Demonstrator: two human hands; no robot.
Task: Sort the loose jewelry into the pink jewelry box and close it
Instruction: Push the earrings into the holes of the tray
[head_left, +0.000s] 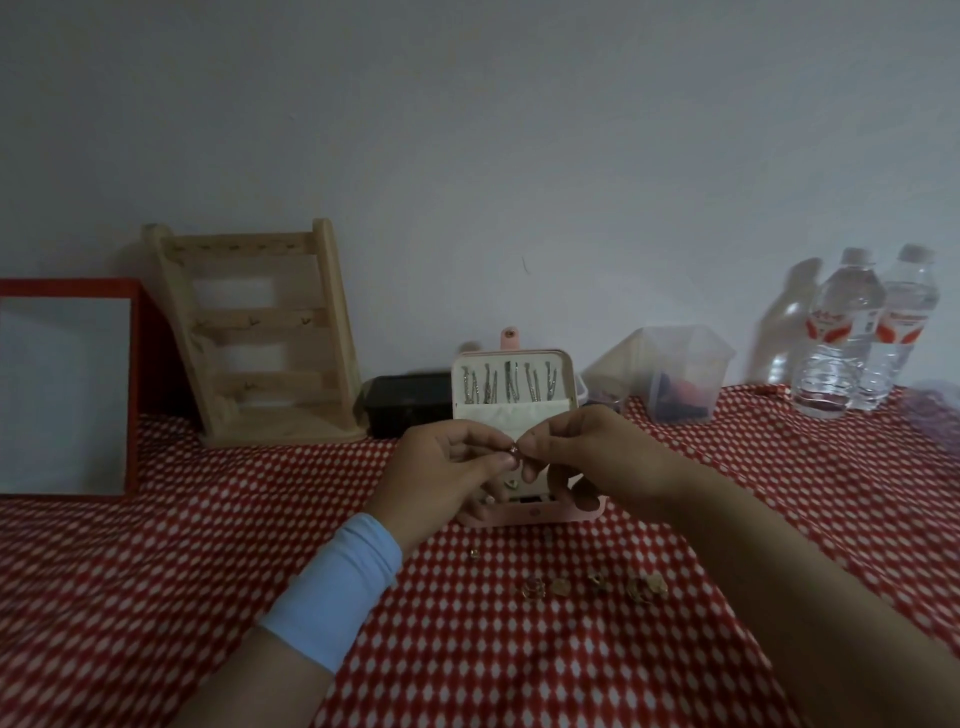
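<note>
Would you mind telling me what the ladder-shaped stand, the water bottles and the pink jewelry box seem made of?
The stand looks like pale bare wood: matte, light tan. The bottles look like clear plastic, see-through with printed labels. The jewelry box seems to be smooth pink faux leather or plastic, with a snap tab; the picture is too dim to tell which.

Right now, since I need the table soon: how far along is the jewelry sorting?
Partway. Done: chains hang in the lid, and a piece lies in the open box. In hand: left hand and right hand pinch one small item above it. Left: about five loose pieces on the cloth, then closing the box.
</note>
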